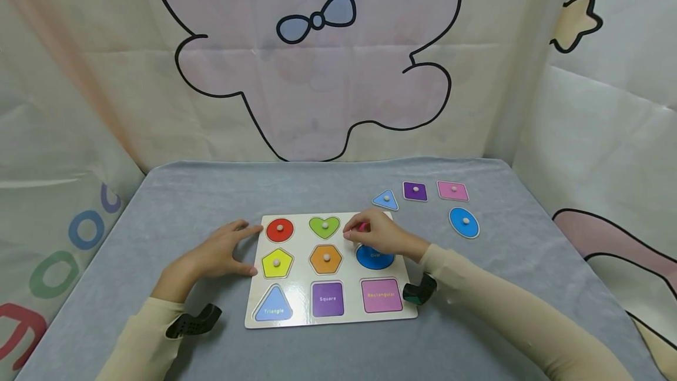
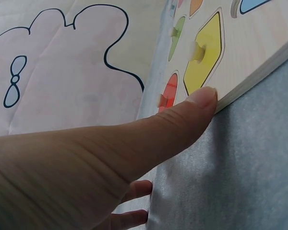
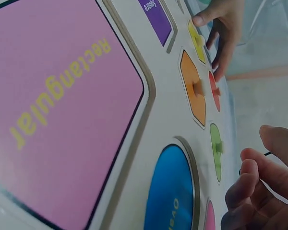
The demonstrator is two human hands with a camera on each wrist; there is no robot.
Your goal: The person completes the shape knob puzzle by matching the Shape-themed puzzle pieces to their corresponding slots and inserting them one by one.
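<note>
A white wooden knob puzzle board (image 1: 301, 234) lies on the cloth. My left hand (image 1: 219, 251) is spread at its left edge, thumb (image 2: 201, 100) touching the board's side by the yellow pentagon (image 1: 277, 263). Over the top right corner hovers my right hand (image 1: 381, 231), fingers loosely bent and nothing visible between thumb and fingertips. Beneath it shows a pink shape (image 3: 210, 215), mostly hidden. The red circle (image 1: 280, 229), green heart (image 1: 317, 227) and orange hexagon (image 1: 319, 259) sit in their places. Bare recesses show the oval (image 1: 375, 258), triangle (image 1: 273, 304), square (image 1: 328, 304) and rectangle (image 1: 382, 301).
Beyond the board's top right lie loose knobbed pieces: a blue triangle (image 1: 384, 201), purple square (image 1: 412, 194), pink rectangle (image 1: 449, 194) and blue oval (image 1: 463, 222). Grey cloth (image 1: 201, 199) covers the table. Printed curtains (image 1: 317, 87) hang behind and at both sides.
</note>
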